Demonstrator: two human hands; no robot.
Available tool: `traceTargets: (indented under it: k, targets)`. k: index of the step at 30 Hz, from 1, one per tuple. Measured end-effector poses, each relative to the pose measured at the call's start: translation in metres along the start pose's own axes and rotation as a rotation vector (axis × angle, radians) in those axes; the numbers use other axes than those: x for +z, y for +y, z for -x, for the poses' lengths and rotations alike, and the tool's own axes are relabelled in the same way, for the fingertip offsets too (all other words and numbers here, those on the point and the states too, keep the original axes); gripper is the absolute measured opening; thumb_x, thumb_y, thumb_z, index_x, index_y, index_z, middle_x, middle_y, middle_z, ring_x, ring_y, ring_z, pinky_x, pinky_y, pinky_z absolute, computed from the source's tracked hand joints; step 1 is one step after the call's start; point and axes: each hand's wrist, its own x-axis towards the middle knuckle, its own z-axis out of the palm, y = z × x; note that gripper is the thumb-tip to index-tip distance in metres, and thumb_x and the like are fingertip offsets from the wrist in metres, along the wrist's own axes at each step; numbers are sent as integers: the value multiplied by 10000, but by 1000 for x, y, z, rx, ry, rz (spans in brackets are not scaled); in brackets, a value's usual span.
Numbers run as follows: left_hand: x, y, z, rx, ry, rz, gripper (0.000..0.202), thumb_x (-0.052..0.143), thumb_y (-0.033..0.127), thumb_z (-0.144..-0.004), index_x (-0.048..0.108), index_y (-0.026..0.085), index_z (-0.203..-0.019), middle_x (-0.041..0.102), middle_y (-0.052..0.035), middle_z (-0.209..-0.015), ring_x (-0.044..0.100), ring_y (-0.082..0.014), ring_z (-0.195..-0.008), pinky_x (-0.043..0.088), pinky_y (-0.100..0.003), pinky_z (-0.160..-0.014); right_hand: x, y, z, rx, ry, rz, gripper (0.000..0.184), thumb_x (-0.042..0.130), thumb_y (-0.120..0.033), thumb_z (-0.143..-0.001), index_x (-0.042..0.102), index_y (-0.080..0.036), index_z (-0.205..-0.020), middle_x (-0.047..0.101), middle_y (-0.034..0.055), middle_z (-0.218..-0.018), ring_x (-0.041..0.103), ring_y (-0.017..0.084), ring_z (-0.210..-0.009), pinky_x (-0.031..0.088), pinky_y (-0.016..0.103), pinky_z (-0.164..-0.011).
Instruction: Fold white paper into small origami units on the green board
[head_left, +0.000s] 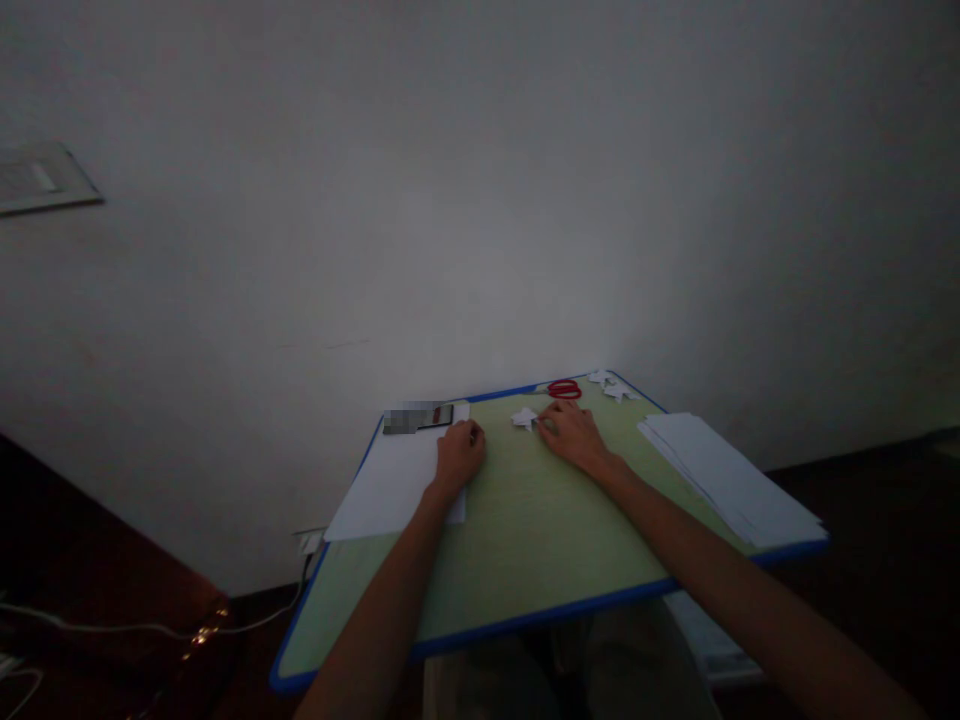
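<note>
My left hand (459, 455) rests with curled fingers on the right edge of a white paper sheet (390, 485) lying on the left of a small green table with a blue rim (525, 625). My right hand (571, 433) lies palm down near the table's far edge, its fingertips at a small white cut paper piece (524, 418). Red-handled scissors (564, 389) lie just beyond the right hand. In the dim light I cannot make out whether either hand pinches anything.
A stack of white sheets (727, 480) lies along the table's right side, overhanging the corner. More small paper cut-outs (613, 386) sit at the far right corner. A dark phone (420, 417) lies at the top of the left sheet. A white wall stands behind; cables (150, 630) trail on the floor at left.
</note>
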Motion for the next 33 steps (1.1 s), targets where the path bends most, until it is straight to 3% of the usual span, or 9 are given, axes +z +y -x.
traceTargets:
  k: [4, 7, 10, 15, 20, 24, 28, 33]
  targets:
    - [-2, 2, 1, 11, -15, -26, 134, 536, 215, -933, 663, 199, -895, 708, -80, -965, 645, -222, -917, 436, -335, -831, 7, 1, 0, -116, -19, -65, 470, 537, -311, -983, 544, -190, -1437, 555, 145, -1438, 466, 276, -1326, 392, 419, -1069]
    - [-2, 3, 1, 11, -23, -43, 134, 530, 206, -939, 661, 192, -913, 712, -78, -984, 642, -213, -925, 439, -327, -842, 13, -1, 3, -170, -107, -47, 512, 536, -426, -993, 506, -251, -1473, 474, 122, -1541, 421, 300, -1378, 347, 497, -1095]
    - [-3, 5, 1, 8, -33, -57, 132, 530, 204, -944, 661, 190, -928, 715, -72, -994, 644, -205, -929, 439, -318, -844, 12, -3, 4, -113, -91, -4, 454, 501, -518, -1001, 595, -287, -1380, 546, 116, -1464, 471, 312, -1319, 346, 547, -1054]
    - [-5, 8, 3, 0, -52, -74, 129, 536, 214, -948, 662, 194, -927, 715, -70, -1004, 646, -208, -948, 434, -316, -848, 4, 5, 0, 33, 17, 13, 460, 459, -573, -1004, 687, -254, -1246, 627, 132, -1288, 516, 304, -1244, 378, 522, -1012]
    - [-9, 11, 4, -9, -62, -87, 147, 522, 213, -950, 665, 193, -927, 716, -74, -1008, 649, -213, -952, 436, -321, -840, 8, 23, -13, 198, 84, 9, 526, 370, -576, -1026, 639, -250, -1340, 553, 124, -1414, 478, 298, -1312, 382, 507, -1062]
    - [-9, 10, 5, -4, -67, -97, 155, 517, 212, -950, 669, 191, -926, 716, -74, -1004, 650, -211, -952, 443, -322, -839, 14, 33, -25, 310, 19, 14, 581, 251, -572, -1048, 621, -269, -1377, 530, 121, -1471, 456, 319, -1346, 356, 553, -1084]
    - [-7, 8, 5, 5, -63, -99, 163, 508, 219, -958, 668, 195, -937, 716, -76, -1023, 645, -214, -972, 443, -330, -855, 14, 38, -36, 298, -6, 92, 593, 227, -586, -1047, 599, -288, -1400, 514, 112, -1502, 438, 316, -1370, 315, 575, -1104]
    - [-7, 8, 6, 7, -62, -87, 159, 507, 222, -961, 663, 205, -932, 721, -69, -1037, 645, -213, -993, 437, -327, -860, 12, 38, -43, 326, -132, 116, 677, 148, -611, -1039, 609, -273, -1402, 515, 133, -1497, 474, 336, -1341, 320, 567, -1090]
